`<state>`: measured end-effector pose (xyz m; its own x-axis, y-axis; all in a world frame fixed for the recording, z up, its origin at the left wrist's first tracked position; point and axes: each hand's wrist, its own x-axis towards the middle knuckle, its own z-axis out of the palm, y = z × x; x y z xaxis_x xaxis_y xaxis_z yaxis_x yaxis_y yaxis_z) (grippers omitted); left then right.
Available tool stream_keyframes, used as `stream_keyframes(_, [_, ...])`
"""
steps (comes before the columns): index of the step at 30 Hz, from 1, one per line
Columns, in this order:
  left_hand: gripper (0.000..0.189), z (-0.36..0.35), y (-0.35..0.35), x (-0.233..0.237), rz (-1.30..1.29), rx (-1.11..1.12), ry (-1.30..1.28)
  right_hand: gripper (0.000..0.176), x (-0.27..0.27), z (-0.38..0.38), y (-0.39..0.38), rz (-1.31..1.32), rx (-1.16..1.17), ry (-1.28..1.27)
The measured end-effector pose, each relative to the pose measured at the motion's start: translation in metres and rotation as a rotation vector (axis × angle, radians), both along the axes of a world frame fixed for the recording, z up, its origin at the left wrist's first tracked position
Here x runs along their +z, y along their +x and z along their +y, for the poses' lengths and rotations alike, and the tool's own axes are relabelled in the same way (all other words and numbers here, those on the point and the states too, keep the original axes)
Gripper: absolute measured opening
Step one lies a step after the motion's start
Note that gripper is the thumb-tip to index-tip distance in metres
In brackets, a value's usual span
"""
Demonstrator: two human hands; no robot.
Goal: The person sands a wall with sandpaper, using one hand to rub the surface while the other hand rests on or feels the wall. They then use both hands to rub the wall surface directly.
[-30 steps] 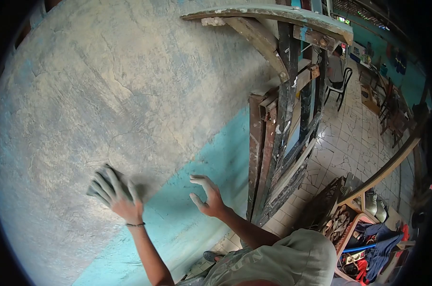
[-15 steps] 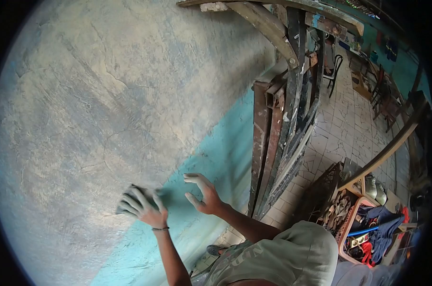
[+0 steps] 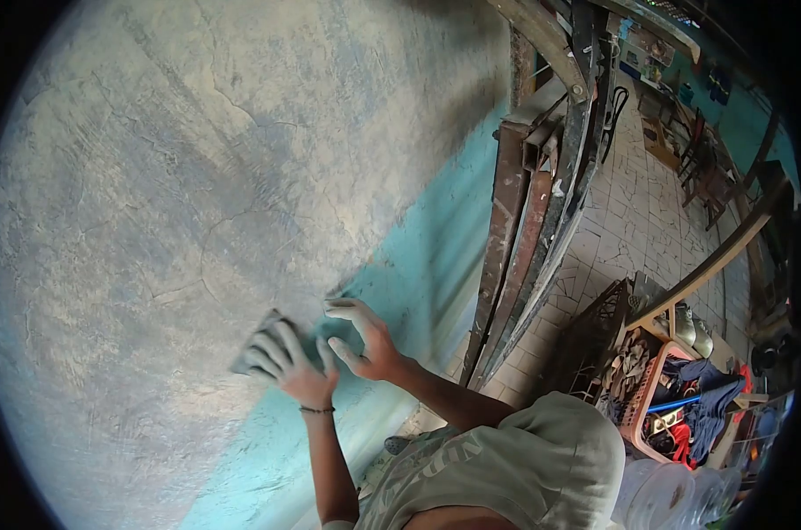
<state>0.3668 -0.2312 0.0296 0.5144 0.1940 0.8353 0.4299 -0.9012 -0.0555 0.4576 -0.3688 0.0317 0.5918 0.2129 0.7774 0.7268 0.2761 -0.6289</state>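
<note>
My left hand [image 3: 296, 367], with a thin bracelet at the wrist, lies over a dark sheet of sandpaper [image 3: 274, 315] on the wall [image 3: 153, 221]. Its fingers are spread and press the sheet to the rough, chalky surface; most of the sheet is hidden under them. Close beside it, my right hand [image 3: 367, 343] has nothing in it, its fingers whitish with dust and thumb apart from them. It is by the border between the pale grey patch and the turquoise paint [image 3: 436, 212].
Long metal beams [image 3: 506, 256] lean by the wall's right end. Further right, a pink basket [image 3: 649, 389] holds cloth and cables near large clear bottles [image 3: 665, 495]. A curved wooden piece [image 3: 718, 265] crosses above the tiled floor [image 3: 603, 216]. Chairs stand farther back.
The view has shifted, so the wall and beams sit higher and more to the right. My hands are closer together, the left still on the sandpaper and the right still empty.
</note>
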Motion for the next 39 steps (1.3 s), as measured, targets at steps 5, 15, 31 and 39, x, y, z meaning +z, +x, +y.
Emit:
stream_keyframes(5, [0.075,0.001,-0.02,0.015,0.149,-0.219,-0.109,0.044,0.024,0.005,-0.009,-0.162,-0.051,-0.04])
stream_keyframes(15, [0.03,0.029,-0.081,0.069,-0.099,-0.678,-0.369,0.071,0.001,0.079,-0.047,-0.361,0.065,-0.167])
stream_keyframes(31, [0.06,0.104,-0.103,0.094,-0.461,0.036,0.254,0.054,0.034,0.109,0.005,-0.375,-0.38,-0.184])
stream_keyframes(39, [0.063,0.101,-0.101,0.096,-0.398,0.121,0.305,0.072,0.047,0.07,0.115,0.043,-0.293,0.189])
